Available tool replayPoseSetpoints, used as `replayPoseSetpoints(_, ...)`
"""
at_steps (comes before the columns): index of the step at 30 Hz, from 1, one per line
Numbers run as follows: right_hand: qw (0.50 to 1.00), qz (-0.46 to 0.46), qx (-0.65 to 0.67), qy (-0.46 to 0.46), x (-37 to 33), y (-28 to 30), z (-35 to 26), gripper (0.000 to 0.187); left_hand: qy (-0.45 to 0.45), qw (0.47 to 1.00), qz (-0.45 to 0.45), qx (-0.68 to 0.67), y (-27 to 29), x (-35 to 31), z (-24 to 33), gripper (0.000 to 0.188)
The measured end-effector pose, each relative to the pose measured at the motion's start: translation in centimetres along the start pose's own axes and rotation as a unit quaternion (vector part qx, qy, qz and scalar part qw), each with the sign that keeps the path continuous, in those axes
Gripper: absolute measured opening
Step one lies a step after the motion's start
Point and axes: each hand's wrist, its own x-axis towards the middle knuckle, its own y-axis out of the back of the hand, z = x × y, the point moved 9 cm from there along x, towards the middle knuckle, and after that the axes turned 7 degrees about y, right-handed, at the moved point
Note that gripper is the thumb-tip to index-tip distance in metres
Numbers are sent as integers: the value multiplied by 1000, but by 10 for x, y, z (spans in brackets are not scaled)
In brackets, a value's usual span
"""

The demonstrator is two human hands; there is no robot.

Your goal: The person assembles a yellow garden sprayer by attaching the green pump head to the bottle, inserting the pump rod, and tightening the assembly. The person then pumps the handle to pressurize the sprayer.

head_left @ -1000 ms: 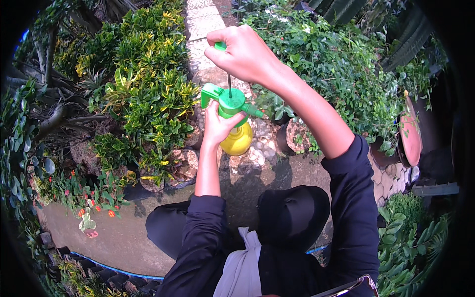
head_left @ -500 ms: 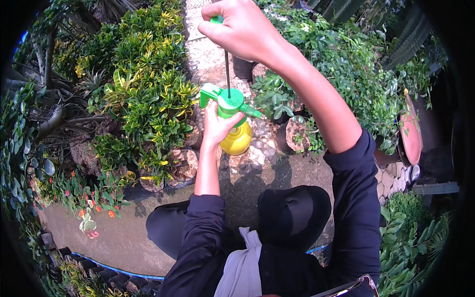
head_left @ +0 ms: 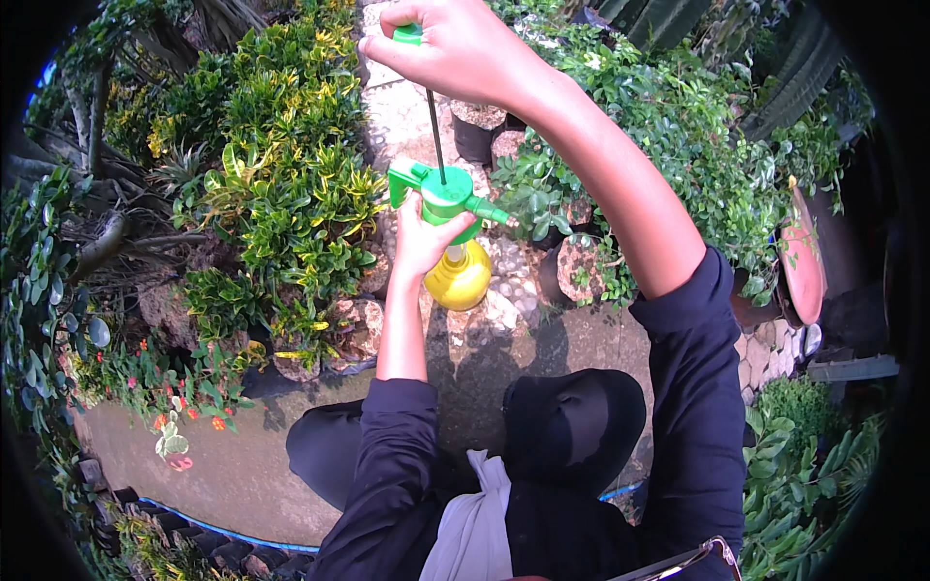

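Your left hand is clasping the sprayer head, presumably bracing it. Your curled right hand is gripping its raised knob.

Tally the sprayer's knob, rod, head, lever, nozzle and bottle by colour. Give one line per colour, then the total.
Green: 4 (knob, head, lever, nozzle)
Yellow: 1 (bottle)
Dark: 1 (rod)
Total: 6
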Motion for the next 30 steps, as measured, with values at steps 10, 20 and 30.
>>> replayPoseSetpoints(10,992,-46,108,-52,10,-3,1,77,20,1000,14,5,6,-1,1,39)
replayPoseSetpoints(20,999,-12,-31,-15,7,-32,52,38,17,1000,15,21,4,0,0,40)
replayPoseSetpoints(30,997,-79,-11,-23,-35,-78,59,30,18,999,37,-26,13,2,-5,40)
